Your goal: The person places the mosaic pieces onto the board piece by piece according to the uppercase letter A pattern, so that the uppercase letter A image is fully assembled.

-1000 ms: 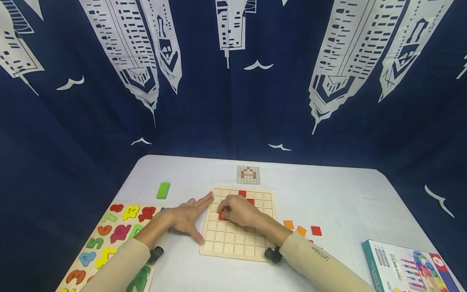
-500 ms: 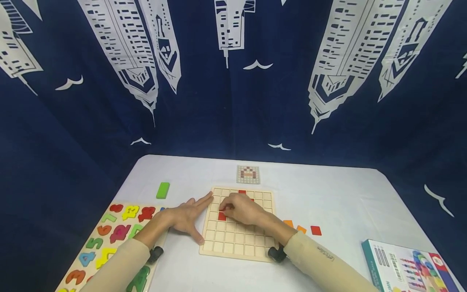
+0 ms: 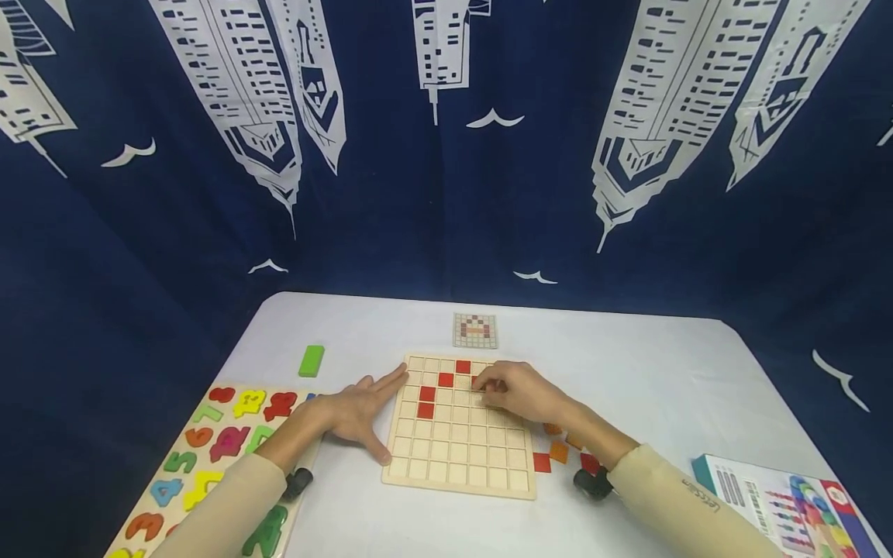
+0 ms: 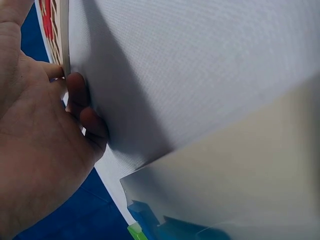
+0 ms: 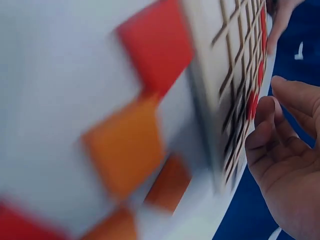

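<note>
The wooden grid board [image 3: 460,465] lies on the desk [image 3: 628,372], red tiles [image 3: 426,410] in its cells! Over its far right part, the right hand [image 3: 519,391], fingers narrow at one tile; whether they pinch it, can't tell. Left hand [image 3: 359,417], fingers wide, touches its left edge. Orange tiles [image 3: 559,452] lie off its right edge; pattern card [image 3: 475,331] beyond it, number puzzle [image 3: 233,416] to its left.

I read numerals 3 [image 3: 145,519], 4 [image 3: 166,490], 5 [image 3: 180,463], 6 [image 3: 198,436] and 7 [image 3: 208,414] on puzzle board [image 3: 203,459], left of left fingers [image 3: 391,380]. Sleeve [image 3: 687,518] and box [image 3: 781,496], right of right fingers [image 3: 494,372]: print illegible.
</note>
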The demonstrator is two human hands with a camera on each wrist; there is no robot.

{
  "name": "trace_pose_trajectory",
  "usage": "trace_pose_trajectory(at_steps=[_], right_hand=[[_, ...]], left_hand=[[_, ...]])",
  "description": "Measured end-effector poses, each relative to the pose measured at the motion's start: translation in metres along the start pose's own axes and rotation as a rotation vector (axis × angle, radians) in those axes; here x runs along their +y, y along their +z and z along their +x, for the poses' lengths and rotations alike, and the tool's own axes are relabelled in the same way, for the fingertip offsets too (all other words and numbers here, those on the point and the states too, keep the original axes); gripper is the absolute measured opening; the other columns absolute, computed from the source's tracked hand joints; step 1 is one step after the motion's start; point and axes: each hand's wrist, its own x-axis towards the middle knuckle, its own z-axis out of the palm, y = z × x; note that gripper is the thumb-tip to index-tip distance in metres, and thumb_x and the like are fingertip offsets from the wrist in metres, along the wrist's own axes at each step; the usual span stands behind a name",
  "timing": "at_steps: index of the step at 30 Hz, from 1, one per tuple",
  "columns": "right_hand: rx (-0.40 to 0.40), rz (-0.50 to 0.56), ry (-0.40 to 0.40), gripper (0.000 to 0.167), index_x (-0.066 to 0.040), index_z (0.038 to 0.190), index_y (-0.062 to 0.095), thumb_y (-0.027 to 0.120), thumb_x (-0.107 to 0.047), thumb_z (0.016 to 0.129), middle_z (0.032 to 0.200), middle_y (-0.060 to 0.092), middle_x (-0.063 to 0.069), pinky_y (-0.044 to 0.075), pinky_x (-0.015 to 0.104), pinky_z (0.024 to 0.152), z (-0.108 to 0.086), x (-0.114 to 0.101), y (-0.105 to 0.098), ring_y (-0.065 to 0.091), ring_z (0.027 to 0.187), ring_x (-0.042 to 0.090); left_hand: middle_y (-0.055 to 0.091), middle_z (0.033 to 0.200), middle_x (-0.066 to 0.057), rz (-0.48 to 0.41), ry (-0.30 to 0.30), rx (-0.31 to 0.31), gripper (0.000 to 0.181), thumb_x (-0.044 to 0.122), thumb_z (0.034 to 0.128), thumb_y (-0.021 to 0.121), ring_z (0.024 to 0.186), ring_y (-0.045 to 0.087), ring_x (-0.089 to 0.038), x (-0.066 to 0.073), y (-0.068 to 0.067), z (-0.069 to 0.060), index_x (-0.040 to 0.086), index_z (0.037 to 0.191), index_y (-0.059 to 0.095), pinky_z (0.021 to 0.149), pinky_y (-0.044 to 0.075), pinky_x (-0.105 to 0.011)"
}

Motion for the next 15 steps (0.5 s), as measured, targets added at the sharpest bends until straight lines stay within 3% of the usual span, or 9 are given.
trace_pose_trajectory(at_steps=[8, 15], right_hand=[[-0.016, 0.021, 0.138, 0.019, -0.024, 0.100, 0.068, 0.071, -0.021, 0.081, 0.082, 0.059, -0.011, 0.047, 0.026, 0.059, -0.027, 0.028, -0.030, 0.053, 0.070, 0.013], [-0.153, 0.064, 0.177, 0.022, -0.021, 0.102, 0.066, 0.072, -0.020, 0.080, 0.081, 0.061, -0.007, 0.046, 0.027, 0.062, -0.051, 0.045, -0.051, 0.055, 0.069, 0.016]], left_hand=[[-0.010, 0.153, 0.011, -0.007, 0.009, 0.000, 0.137, 0.074, 0.0429, 0.074, 0.133, 0.013, -0.045, -0.001, -0.001, -0.001, 0.025, 0.150, 0.003, 0.103, 0.023, -0.057], [-0.009, 0.154, 0.011, -0.018, 0.001, -0.004, 0.137, 0.073, 0.0431, 0.075, 0.133, 0.013, -0.046, 0.000, -0.002, -0.002, 0.025, 0.150, 0.004, 0.101, 0.023, -0.060]])
